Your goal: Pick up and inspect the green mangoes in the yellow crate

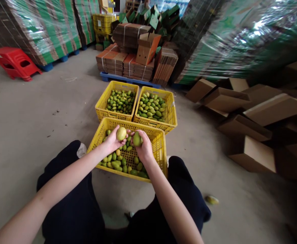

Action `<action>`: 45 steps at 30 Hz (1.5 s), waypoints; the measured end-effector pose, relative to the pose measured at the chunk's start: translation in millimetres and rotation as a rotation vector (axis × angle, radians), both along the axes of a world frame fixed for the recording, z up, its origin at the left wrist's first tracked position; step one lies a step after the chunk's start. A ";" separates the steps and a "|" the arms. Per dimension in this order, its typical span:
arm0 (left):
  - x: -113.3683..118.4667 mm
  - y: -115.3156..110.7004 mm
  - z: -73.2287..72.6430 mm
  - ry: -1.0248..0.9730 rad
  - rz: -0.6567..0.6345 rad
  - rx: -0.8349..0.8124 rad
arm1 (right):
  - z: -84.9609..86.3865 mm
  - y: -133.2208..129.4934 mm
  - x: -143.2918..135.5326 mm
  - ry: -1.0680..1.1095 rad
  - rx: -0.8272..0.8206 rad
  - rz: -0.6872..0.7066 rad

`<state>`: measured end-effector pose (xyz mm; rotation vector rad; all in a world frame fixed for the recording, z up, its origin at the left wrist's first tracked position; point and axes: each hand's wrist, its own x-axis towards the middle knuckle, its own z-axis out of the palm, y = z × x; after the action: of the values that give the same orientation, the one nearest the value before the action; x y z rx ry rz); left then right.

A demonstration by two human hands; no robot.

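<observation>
Mango [121, 134], yellow, in left hand [113, 139] at 11 o'clock and green mango [137, 139] in right hand [145, 146] at 1 o'clock above nearest crate [159, 145], each clasped by curled fingers, likely firm, light, smooth, bruisable, best cupped round the middle.

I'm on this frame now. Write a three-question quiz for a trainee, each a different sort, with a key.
1. Multiple choice: what does the left hand hold?
A: a yellowish fruit
B: a carton
C: nothing
2. True or false: a loose fruit lies on the floor to the right of the near crate.
3. Count: how many yellow crates hold fruit?

Key:
1. A
2. True
3. Three: the near crate, the far left crate and the far right crate.
</observation>
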<state>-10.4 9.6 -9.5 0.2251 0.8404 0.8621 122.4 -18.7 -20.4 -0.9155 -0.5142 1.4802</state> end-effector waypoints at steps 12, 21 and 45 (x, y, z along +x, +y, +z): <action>-2.8 -1.6 -5.3 0.078 -0.010 0.109 | -5.3 1.8 -1.2 -0.049 -0.069 -0.011; -3.3 -0.8 1.1 -0.071 -0.033 0.009 | -6.3 4.1 2.0 0.200 -0.163 0.118; -12.9 -3.4 2.3 0.338 -0.112 0.500 | -12.3 7.6 14.1 -0.299 0.177 0.056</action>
<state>-23.3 6.1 -7.2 0.8674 0.9029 0.9317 136.5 -11.1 -32.7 -0.9926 -0.8824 1.3286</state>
